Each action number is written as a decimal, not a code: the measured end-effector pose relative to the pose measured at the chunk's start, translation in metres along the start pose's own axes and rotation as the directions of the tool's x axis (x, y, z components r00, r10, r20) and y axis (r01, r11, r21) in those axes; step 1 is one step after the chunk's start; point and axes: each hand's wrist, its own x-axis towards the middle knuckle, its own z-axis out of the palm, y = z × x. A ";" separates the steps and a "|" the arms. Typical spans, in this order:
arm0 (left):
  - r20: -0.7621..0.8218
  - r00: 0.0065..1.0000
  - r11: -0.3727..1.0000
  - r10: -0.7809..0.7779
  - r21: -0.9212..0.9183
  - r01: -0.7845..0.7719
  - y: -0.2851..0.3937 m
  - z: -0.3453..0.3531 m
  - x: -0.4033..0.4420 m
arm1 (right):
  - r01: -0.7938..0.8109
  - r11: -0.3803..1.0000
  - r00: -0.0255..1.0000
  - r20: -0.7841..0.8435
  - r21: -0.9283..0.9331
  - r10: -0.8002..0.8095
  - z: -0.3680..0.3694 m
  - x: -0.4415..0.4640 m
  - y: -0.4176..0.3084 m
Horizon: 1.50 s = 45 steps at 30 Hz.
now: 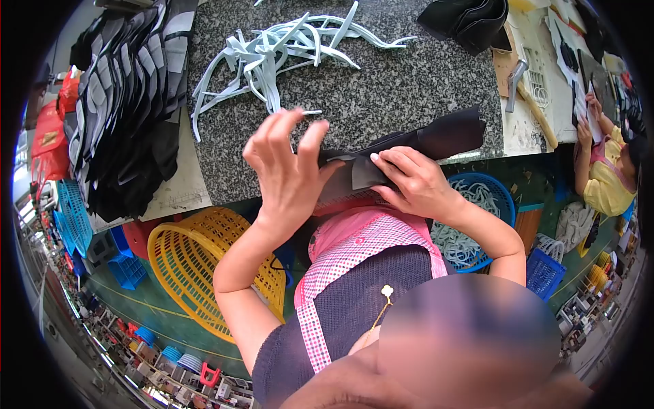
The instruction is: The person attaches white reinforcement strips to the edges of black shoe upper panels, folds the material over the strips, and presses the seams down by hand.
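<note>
A dark piece of black sheet material [446, 135], partly rolled or folded, lies along the front edge of the speckled stone worktop [409, 82]. My right hand [417, 178] grips its near part, fingers on top and thumb below, beside a grey patch [368, 173]. My left hand [283, 167] is raised at the piece's left end. Its fingers are apart and bent, and its thumb is close to the black material; whether they touch I cannot tell. Just beyond its fingertips lies a tangled heap of pale blue strips [262, 65].
Overlapping black and grey pieces [129, 102] are stacked at left. More black pieces [470, 24] and a hammer [516, 83] lie at far right. Below the worktop stand a yellow basket [180, 262] and a blue basket [501, 194] of pale strips. A co-worker [606, 177] sits at right.
</note>
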 end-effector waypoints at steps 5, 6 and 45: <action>0.365 0.931 0.919 -0.021 -0.359 0.161 -0.025 0.000 -0.001 | -0.047 0.993 0.999 -0.013 0.104 0.048 0.011 0.010 -0.007; 0.426 0.903 0.875 0.048 -0.454 0.167 -0.031 0.000 -0.002 | -0.046 0.992 0.998 -0.027 0.117 0.049 0.013 0.013 -0.009; 0.246 0.951 0.886 -0.185 -0.377 0.270 -0.050 0.013 -0.055 | -0.232 0.926 0.957 -0.099 0.298 0.272 0.049 0.042 -0.042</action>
